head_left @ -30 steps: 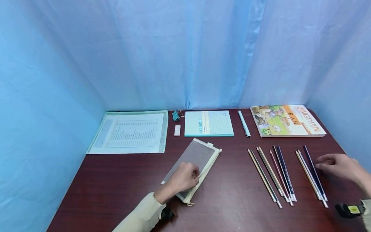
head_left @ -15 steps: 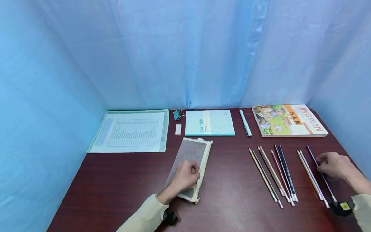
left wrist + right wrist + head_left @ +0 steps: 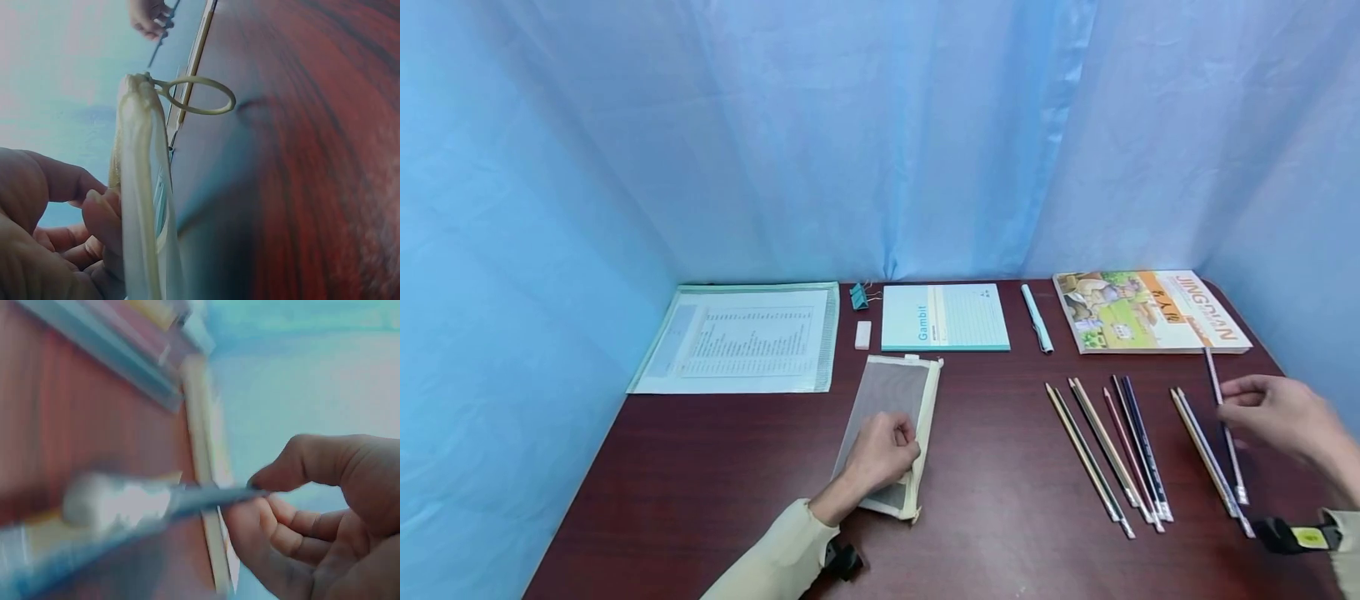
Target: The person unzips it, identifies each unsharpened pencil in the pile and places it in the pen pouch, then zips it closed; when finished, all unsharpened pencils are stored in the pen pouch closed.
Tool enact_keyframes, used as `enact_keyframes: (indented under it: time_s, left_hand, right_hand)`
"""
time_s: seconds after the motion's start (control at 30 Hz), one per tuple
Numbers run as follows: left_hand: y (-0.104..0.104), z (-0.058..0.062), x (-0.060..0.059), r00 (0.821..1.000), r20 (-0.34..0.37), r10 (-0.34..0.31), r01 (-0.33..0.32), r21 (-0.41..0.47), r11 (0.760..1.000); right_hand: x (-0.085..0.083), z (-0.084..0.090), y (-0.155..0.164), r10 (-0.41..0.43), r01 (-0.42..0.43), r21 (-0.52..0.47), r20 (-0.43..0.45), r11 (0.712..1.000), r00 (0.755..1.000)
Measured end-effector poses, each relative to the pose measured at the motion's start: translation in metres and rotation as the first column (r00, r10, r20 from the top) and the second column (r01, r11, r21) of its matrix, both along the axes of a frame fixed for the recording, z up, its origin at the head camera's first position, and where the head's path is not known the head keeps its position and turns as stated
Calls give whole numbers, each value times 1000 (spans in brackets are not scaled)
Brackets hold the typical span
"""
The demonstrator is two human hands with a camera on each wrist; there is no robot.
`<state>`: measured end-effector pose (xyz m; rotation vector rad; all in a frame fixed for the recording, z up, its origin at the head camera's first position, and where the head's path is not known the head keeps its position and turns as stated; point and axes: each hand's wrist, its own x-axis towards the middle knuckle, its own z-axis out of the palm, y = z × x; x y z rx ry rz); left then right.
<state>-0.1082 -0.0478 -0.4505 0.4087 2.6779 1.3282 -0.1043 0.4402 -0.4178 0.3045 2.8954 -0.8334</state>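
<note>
My left hand [image 3: 883,454] grips the near end of a cream mesh pencil pouch [image 3: 891,396] lying on the dark wood table [image 3: 1000,500]; in the left wrist view its fingers [image 3: 100,215] curl round the pouch's edge [image 3: 140,187], whose zipper loop [image 3: 194,97] sticks out. My right hand [image 3: 1277,412] pinches a dark pencil [image 3: 1225,433] lifted off the table at the right; the right wrist view shows that pencil [image 3: 156,503] blurred between thumb and fingers [image 3: 300,469]. Two pale pencils [image 3: 1206,450] lie beside it, and a row of several pencils [image 3: 1108,450] lies further left.
Along the back edge lie a clear document sleeve [image 3: 737,337], a teal binder clip [image 3: 857,296], a white eraser [image 3: 862,334], a Gambit notepad [image 3: 943,317], a light pen [image 3: 1036,317] and a colourful sketch book [image 3: 1150,311]. Blue curtains enclose the table.
My right hand closed on the dark pencil and raised it off the table, tip tilted toward the sketch book. My left hand turned the pouch straighter, more end-on to me.
</note>
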Motion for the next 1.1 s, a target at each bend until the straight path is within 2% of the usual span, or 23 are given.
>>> enact_keyframes:
  time_s: [0.07,0.13,0.2,0.27,0.33,0.37,0.43,0.53,0.6,0.8,0.93,1.1]
  left_hand:
    - [1,0,0,1000,2,3,-3,7,1000]
    - [1,0,0,1000,0,6,-6,10,1000]
    - [2,0,0,1000,-1,7,-7,16,1000]
    - [2,1,1,1000,-1,7,-7,21,1000]
    - [2,1,1,1000,0,8,-8,26,1000]
    - [2,1,1,1000,-1,9,-9,27,1000]
    - [3,0,1,1000,-1,12,-12,27,1000]
    - [3,-1,1,1000,-4,16,-16,25,1000]
    - [4,-2,1,1000,-6,19,-18,24,1000]
    - [6,-3,2,1000,-6,23,-22,39,999]
    - [7,-1,3,1000,-7,20,-20,43,999]
    - [7,-1,2,1000,3,24,-24,50,998]
  right_hand:
    - [0,1,-18,28,-24,-178,21,984,999]
    - [-2,2,-39,77,-54,-359,49,932,996]
    - [-3,0,-60,134,-81,-534,61,841,989]
    - [-4,-4,-84,177,-83,-680,70,728,982]
    - [-5,-10,-110,208,-63,-780,87,622,974]
    - [-5,-13,-124,221,-54,-809,96,585,971]
    - [-7,-20,-154,235,-29,-843,117,537,965]
    - [-11,-30,-195,242,0,-864,140,503,960]
    - [-14,-36,-219,232,23,-869,157,494,960]
    - [-23,-46,-271,219,69,-856,208,513,953]
    - [-29,-46,-288,210,86,-854,222,513,952]
    - [-34,-45,-305,160,103,-851,213,515,964]
